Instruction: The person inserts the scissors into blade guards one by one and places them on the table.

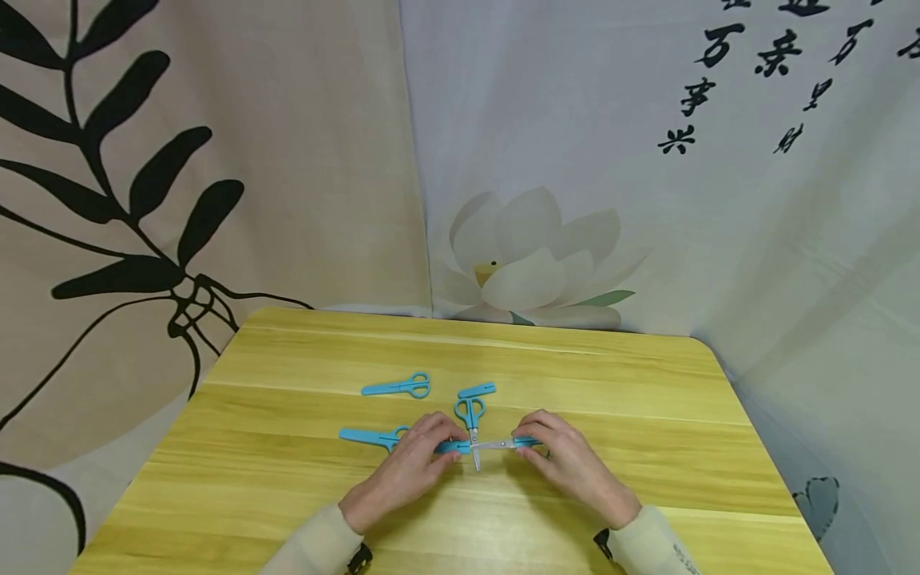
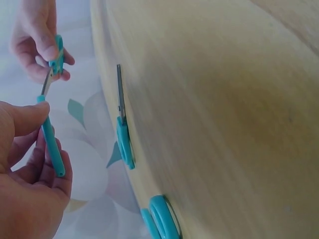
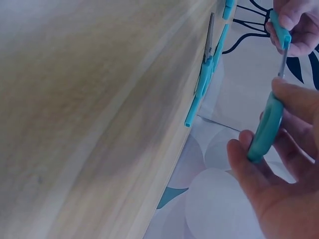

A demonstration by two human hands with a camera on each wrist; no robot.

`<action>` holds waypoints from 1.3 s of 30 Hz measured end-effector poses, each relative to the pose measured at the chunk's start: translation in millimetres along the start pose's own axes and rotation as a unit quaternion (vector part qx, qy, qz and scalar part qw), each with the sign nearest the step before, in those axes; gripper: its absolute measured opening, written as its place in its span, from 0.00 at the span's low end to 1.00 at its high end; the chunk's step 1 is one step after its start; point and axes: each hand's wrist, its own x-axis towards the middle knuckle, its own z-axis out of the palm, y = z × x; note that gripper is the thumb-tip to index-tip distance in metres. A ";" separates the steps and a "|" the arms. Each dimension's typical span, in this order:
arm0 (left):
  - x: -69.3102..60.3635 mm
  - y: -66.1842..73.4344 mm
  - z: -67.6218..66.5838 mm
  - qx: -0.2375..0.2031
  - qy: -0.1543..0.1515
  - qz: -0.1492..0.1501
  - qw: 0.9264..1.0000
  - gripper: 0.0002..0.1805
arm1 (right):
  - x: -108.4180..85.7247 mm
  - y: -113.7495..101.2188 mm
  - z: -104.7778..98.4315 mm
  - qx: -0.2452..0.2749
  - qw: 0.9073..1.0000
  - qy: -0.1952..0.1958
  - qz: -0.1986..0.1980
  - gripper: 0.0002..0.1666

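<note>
Two cream fabric sleeves (image 1: 312, 543) enter from seven and five o'clock over a yellow, streakily wood-grained tabletop (image 1: 611, 383). The left hand (image 1: 410, 459) pinches a slim, smooth blue plastic cover (image 1: 461, 447); the right hand (image 1: 571, 463) pinches steel-bladed scissors (image 1: 496, 444) by their blue plastic handle, the narrow metal pointing to nine o'clock at the cover's mouth, insertion depth unclear. Below them lie bare blue-handled scissors (image 1: 470, 411), shiny blades toward six o'clock. At nine o'clock from the left hand is a blue sheathed pair (image 1: 362, 435). Farther, a short blue blocky cover (image 1: 477, 390) sits at the bare scissors' twelve o'clock; another blue sheathed pair (image 1: 386, 389) lies at eleven from the left hand. Beyond hangs softly creased printed cloth (image 1: 345, 120).
</note>
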 end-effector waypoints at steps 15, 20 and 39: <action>2.0 -2.5 4.9 0.073 0.021 0.032 0.997 0.10 | 6.4 -12.1 2.1 -0.080 0.997 0.013 -0.004 0.15; 3.6 -1.8 4.5 0.079 0.021 0.036 0.996 0.10 | 8.6 -14.0 3.0 -0.087 0.996 0.011 -0.001 0.15; 9.2 0.5 4.2 0.076 0.039 0.060 0.995 0.11 | 15.5 -22.3 5.5 -0.097 0.995 0.024 -0.009 0.15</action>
